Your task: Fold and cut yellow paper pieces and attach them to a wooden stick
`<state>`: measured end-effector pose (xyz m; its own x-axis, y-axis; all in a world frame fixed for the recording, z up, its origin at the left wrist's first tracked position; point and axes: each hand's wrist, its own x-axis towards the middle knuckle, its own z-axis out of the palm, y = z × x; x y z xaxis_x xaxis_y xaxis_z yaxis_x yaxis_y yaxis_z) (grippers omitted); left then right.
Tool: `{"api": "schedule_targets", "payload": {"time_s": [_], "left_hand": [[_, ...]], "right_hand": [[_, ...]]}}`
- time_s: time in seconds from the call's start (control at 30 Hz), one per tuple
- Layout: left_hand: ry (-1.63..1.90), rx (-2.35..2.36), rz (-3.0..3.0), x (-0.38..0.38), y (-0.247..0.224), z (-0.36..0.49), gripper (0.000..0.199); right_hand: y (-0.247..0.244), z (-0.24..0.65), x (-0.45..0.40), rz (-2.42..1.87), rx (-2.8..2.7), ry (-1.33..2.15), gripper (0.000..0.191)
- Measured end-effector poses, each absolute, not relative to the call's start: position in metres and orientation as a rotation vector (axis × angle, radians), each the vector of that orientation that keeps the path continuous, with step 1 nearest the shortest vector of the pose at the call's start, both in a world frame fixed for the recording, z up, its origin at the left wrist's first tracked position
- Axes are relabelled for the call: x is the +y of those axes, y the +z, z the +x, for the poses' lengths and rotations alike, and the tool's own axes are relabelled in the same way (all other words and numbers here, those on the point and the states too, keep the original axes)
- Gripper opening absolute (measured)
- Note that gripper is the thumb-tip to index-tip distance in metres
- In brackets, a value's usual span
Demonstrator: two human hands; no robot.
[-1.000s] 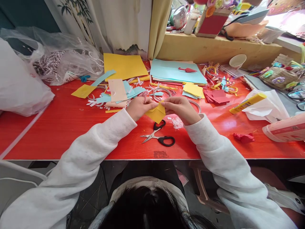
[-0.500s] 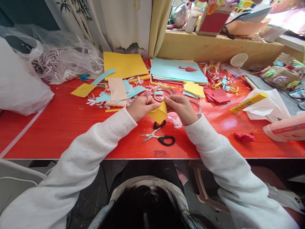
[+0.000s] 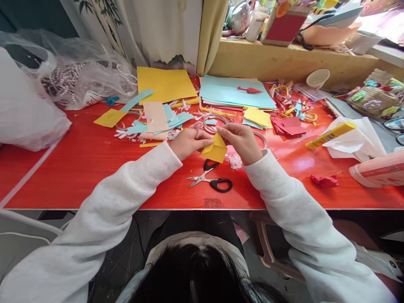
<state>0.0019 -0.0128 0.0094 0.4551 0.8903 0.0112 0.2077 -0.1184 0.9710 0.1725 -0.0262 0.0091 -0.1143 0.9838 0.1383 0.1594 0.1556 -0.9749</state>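
Note:
A small folded piece of yellow paper (image 3: 215, 152) is held up between both hands over the red table. My left hand (image 3: 189, 144) pinches its left side between thumb and fingers. At its upper right corner, the fingertips of my right hand (image 3: 241, 142) are closed on it. Creases run across the paper, and one flap stands up a little. Just below it lie scissors (image 3: 208, 181) with black handles, blades apart and pointing left. Rolls of tape (image 3: 215, 122) rest behind the hands, partly covered by them.
Blue sheets (image 3: 236, 90) and a yellow sheet (image 3: 166, 84) lie at the back. Paper scraps (image 3: 158, 120) spread to the left. Yellow squares (image 3: 257, 118), red squares (image 3: 288, 126), a glue stick (image 3: 330, 135) and crumpled red paper (image 3: 325, 181) lie right. A plastic bag (image 3: 28, 101) stands far left.
The yellow paper has turned in the fingers and shifted slightly right, its lower corner now further right. Both hands keep their grip. The scissors have stayed where they were.

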Motion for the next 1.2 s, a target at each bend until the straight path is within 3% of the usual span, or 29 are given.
{"api": "schedule_targets", "payload": {"time_s": [1.2], "left_hand": [[0.642,0.991,1.766,-0.0115,0.0114,0.0009,0.023]], "right_hand": [[0.0062,0.1763,-0.0238,-1.068,-1.655,0.919,0.023]]}}
